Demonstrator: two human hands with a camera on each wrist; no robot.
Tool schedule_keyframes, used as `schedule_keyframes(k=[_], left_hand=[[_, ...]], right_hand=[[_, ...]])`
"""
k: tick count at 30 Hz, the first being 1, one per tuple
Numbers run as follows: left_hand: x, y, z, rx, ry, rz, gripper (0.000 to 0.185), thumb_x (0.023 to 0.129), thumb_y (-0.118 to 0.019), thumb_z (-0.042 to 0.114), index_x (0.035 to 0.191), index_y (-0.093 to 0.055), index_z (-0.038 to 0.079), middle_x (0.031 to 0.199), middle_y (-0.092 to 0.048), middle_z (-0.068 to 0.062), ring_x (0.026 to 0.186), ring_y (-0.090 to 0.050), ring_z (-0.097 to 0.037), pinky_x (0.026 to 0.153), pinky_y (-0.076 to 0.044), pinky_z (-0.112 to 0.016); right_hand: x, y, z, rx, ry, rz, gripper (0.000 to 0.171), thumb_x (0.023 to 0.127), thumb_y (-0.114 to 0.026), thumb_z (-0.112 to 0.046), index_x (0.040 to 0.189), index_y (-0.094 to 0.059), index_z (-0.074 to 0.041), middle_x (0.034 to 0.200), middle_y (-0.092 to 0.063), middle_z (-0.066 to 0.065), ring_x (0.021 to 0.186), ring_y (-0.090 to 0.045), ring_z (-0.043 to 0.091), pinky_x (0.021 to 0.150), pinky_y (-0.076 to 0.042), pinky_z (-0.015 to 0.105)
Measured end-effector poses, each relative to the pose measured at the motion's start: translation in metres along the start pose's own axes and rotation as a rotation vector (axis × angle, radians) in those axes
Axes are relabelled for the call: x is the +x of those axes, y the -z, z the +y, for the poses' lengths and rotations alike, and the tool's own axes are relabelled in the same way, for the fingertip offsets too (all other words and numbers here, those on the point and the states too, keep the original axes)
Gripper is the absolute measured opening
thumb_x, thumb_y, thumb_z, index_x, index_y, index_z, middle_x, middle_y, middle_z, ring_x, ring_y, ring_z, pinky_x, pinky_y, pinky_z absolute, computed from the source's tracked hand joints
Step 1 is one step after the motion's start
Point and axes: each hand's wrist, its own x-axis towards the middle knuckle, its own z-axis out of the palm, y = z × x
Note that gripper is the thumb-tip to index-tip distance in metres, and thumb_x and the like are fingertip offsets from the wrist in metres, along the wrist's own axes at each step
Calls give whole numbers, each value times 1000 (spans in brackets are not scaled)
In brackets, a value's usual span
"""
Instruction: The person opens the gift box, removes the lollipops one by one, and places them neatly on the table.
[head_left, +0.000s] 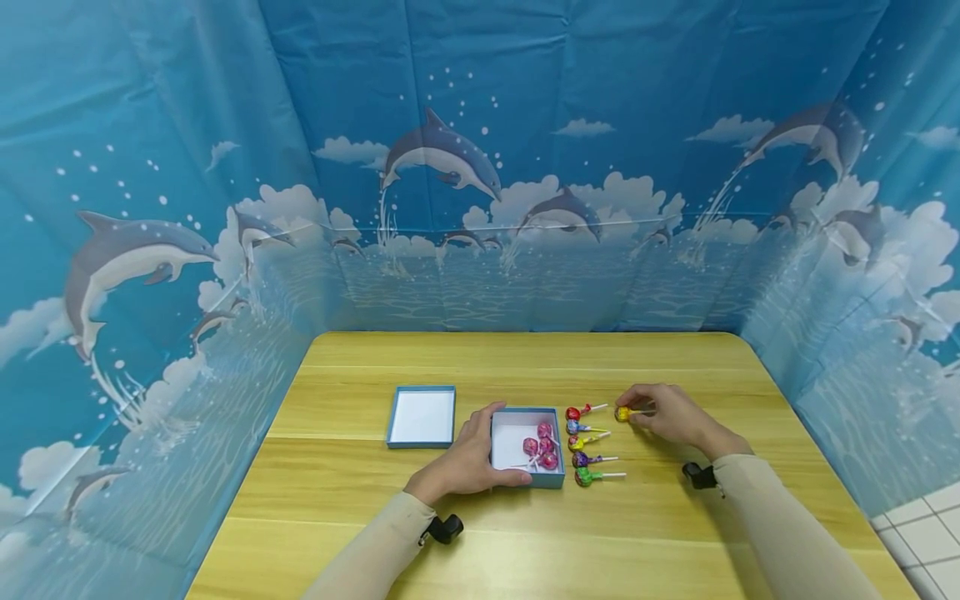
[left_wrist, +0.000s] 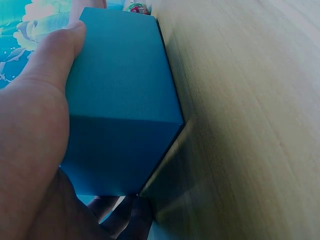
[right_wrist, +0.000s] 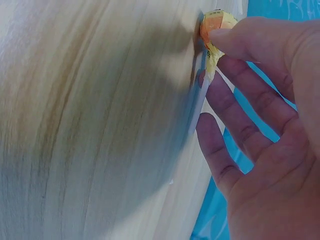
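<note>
My left hand (head_left: 474, 454) grips a blue open box (head_left: 527, 479) with a white inside, thumb along its near wall and fingers round its far left side. Several pink-wrapped lollipops (head_left: 546, 446) lie in the box's right half. In the left wrist view the thumb presses the blue wall of the box (left_wrist: 122, 70), which rests on the wood. Further right, my right hand (head_left: 667, 414) pinches a yellow-orange lollipop (right_wrist: 212, 27) by its wrapped head, low over the table. Its white stick (right_wrist: 200, 107) passes beside the other fingers.
Right of the box runs a column of lollipops: red (head_left: 573, 413), blue (head_left: 573, 427), yellow (head_left: 576, 443), purple (head_left: 580, 459) and green (head_left: 583, 477), sticks pointing right. A shallow blue lid (head_left: 423, 416) lies inside-up at left on the wooden table (head_left: 360, 533). Dolphin-print curtains (head_left: 465, 275) surround it.
</note>
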Motion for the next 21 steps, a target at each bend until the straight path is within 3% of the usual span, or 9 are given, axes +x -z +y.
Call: schedule_keyframes(k=[8,15,21], left_hand=[[0,-1,-1,-1,2,-1,131,92,-95,65,186,-14,24,183,-37,-14,162,-44,-34,134,-47,-63],[0,0,-1,-1,3,3,131,92,-95,66,186,-14,25,184,-36,-14,164,-43,-35,135,-47,-63],[0,0,-1,-1,1,3,131,92,-95,66,187,-14,24,183,-37,-15,163,-44,-35,135,-48,-63]], right_hand=[[0,2,-4,3,-2,-10,26,107,-82,-2,132,-82,-8,132,-84,13,122,-81,36,107,-68,59],[2,5,-14,-56,61,36,27,107,-82,-3,134,-83,-8,135,-83,13,125,-78,40,111,-63,70],[6,7,-34,-94,111,51,31,106,-84,-6,137,-83,-10,137,-83,12,125,-77,40,107,-64,68]])
